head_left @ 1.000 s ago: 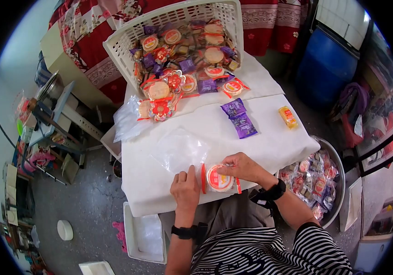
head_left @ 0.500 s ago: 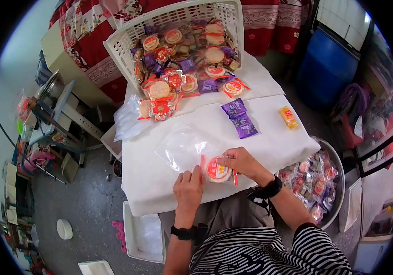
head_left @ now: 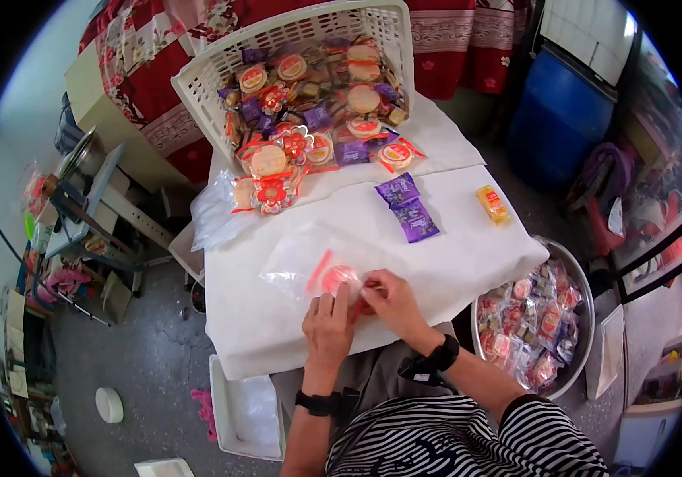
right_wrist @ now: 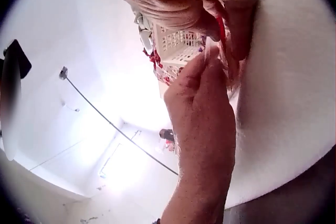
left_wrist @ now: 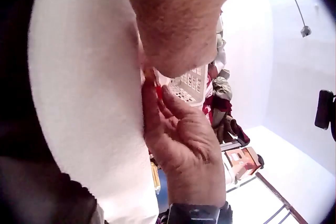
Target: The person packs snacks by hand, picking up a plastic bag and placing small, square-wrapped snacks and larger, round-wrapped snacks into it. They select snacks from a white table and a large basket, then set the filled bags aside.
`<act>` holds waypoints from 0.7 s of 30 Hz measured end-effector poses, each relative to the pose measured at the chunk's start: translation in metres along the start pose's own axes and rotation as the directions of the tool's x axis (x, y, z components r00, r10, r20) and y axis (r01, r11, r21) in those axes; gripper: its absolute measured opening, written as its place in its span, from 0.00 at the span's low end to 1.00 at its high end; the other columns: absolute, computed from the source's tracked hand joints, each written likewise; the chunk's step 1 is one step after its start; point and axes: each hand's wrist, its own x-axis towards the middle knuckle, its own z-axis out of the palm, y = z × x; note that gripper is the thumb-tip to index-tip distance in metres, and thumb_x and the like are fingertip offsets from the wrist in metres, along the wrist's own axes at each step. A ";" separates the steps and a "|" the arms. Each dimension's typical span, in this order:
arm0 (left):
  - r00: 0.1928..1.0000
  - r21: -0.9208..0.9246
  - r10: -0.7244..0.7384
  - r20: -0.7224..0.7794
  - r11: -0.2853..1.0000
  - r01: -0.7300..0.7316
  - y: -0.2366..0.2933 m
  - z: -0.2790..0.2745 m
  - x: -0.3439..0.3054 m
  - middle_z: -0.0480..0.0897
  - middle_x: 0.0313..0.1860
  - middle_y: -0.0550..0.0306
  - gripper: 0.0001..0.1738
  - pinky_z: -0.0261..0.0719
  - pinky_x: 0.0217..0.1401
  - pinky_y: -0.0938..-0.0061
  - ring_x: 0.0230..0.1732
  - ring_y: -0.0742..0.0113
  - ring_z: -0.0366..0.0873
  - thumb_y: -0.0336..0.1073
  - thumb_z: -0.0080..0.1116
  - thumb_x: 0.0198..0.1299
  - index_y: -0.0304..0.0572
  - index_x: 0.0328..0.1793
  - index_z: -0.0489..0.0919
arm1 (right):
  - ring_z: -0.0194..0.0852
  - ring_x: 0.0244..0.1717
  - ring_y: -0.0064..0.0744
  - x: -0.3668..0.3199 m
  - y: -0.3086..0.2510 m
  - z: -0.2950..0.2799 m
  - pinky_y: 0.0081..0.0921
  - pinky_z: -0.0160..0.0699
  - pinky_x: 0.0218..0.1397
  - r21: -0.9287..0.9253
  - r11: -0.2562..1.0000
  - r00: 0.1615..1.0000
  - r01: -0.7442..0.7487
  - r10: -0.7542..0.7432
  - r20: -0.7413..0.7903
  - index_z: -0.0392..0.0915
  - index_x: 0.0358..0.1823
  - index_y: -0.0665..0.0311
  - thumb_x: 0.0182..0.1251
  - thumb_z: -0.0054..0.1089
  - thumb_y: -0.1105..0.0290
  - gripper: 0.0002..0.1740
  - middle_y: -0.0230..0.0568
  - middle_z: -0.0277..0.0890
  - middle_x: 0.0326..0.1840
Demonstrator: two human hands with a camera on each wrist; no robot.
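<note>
On the white-covered table, a round wafer packet (head_left: 339,276) with red ends lies partly in a clear plastic bag (head_left: 297,258), blurred by motion. My left hand (head_left: 329,326) is at the bag's mouth, its thumb and forefinger pinching the plastic edge in the right wrist view. To the right, my right hand (head_left: 393,304) pinches the near red end of the packet; its curled fingers hide part of that end. The two hands are close together. Beyond them lie two purple packets (head_left: 408,208) and a yellow-wrapped snack (head_left: 492,205).
A white plastic basket (head_left: 198,99), tipped toward me, holds wafers, purple packets and other snacks, some spilling out. Clear bags (head_left: 218,211) lie at the table's left edge. A metal basin (head_left: 587,318) of filled bags stands at the right, a white tray (head_left: 277,421) below the table.
The wafer packet has moved left and away from me, into the clear bag. My right hand has come left with it, close to the left hand. The head view has shifted slightly.
</note>
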 end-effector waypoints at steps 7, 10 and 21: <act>0.998 -0.052 -0.070 0.006 0.996 0.070 -0.010 -0.008 -0.003 0.74 0.31 0.52 0.20 0.75 0.33 0.62 0.32 0.53 0.75 0.24 0.56 0.53 0.37 0.55 0.79 | 0.79 0.47 0.48 -0.016 -0.026 0.006 0.29 0.80 0.45 -0.206 0.949 0.968 0.238 -0.249 -0.028 0.73 0.51 0.70 0.59 0.49 0.85 0.18 0.50 0.69 0.58; 0.995 -0.080 -0.098 -0.025 0.992 0.096 -0.009 -0.007 -0.003 0.75 0.30 0.50 0.17 0.75 0.33 0.61 0.31 0.50 0.75 0.24 0.55 0.56 0.37 0.53 0.80 | 0.74 0.55 0.50 -0.025 -0.015 -0.006 0.39 0.75 0.55 -0.398 0.782 0.877 0.479 -0.441 0.190 0.74 0.53 0.68 0.59 0.50 0.81 0.19 0.49 0.67 0.61; 0.998 -0.172 -0.025 -0.055 0.985 0.015 -0.012 -0.012 0.001 0.78 0.35 0.46 0.17 0.76 0.36 0.61 0.35 0.48 0.77 0.25 0.54 0.57 0.34 0.54 0.79 | 0.64 0.64 0.51 0.011 -0.015 0.033 0.73 0.49 0.63 -0.692 0.276 0.744 0.667 -0.272 0.610 0.78 0.51 0.64 0.57 0.55 0.60 0.22 0.47 0.72 0.57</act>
